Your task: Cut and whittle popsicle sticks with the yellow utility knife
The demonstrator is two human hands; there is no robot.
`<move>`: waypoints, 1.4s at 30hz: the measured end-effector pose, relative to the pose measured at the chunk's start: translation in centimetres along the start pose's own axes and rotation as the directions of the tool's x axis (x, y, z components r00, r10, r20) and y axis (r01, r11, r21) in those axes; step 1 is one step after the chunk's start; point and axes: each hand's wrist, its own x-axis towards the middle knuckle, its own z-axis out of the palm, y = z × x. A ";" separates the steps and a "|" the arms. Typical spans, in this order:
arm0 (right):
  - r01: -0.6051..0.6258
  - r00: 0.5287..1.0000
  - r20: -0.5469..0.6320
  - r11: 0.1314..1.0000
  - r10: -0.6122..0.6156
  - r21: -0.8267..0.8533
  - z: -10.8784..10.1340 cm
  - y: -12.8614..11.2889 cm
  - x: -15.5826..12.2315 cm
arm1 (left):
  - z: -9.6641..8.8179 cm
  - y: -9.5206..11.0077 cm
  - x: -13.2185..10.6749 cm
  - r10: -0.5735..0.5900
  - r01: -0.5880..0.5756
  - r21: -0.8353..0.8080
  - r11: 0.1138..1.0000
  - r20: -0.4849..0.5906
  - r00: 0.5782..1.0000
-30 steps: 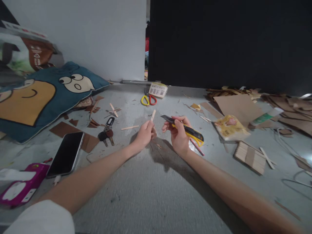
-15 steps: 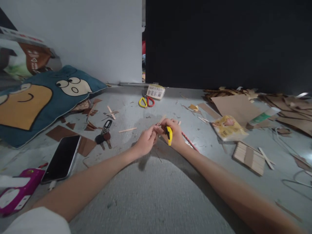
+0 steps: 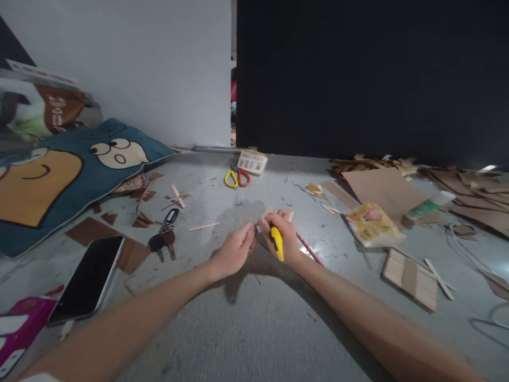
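Observation:
My right hand (image 3: 283, 236) is closed around a yellow utility knife (image 3: 277, 244); its yellow handle slants down out of the fist and its blade is hidden. My left hand (image 3: 235, 248) is closed too, its thumb and fingers pinched close to the right fingertips. What it pinches is too small and covered to make out. A red patterned stick, perhaps a pencil (image 3: 309, 248), lies on the grey table by my right wrist. Left of my hands is a loose wooden craft stick (image 3: 204, 226). Scissors (image 3: 237, 179) with yellow and red handles lie beyond them.
Keys (image 3: 163, 240), a phone (image 3: 88, 278) and a blue cushion (image 3: 93, 178) sit left. On the right are a yellow packet (image 3: 371, 225), a banded bundle of craft sticks (image 3: 409, 278), a glue stick (image 3: 431, 205) and cardboard (image 3: 382, 183). A small box (image 3: 252, 162) stands behind the scissors.
The view has tilted up slightly, so things sit lower in the picture. My hands stay close together, with a slightly wider gap below the fingertips, and the knife remains in my right hand.

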 end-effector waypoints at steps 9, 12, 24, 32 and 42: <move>-0.061 0.975 -0.208 0.995 0.077 0.079 -0.9 -0.5 -1.0 | 0.1 0.4 -0.3 -0.053 0.048 -0.130 0.990 -0.036 0.998; -0.106 0.987 -0.108 0.986 0.120 0.130 -1.6 -1.0 -1.5 | 0.0 0.4 -0.3 -0.059 0.054 -0.159 0.986 -0.028 0.998; -0.083 0.995 -0.024 0.955 0.094 0.283 -0.9 -1.5 -2.7 | 0.0 0.5 -0.5 -0.036 0.036 -0.107 0.994 0.004 0.999; 0.001 0.999 -0.044 0.967 0.011 0.255 -0.8 -2.1 -2.0 | -0.2 0.7 -0.5 -0.023 0.023 -0.002 1.000 0.012 1.000; -0.040 0.998 -0.042 0.954 0.055 0.296 -0.6 -2.0 -2.5 | -0.3 0.6 -0.6 0.017 -0.018 0.046 0.999 0.029 0.999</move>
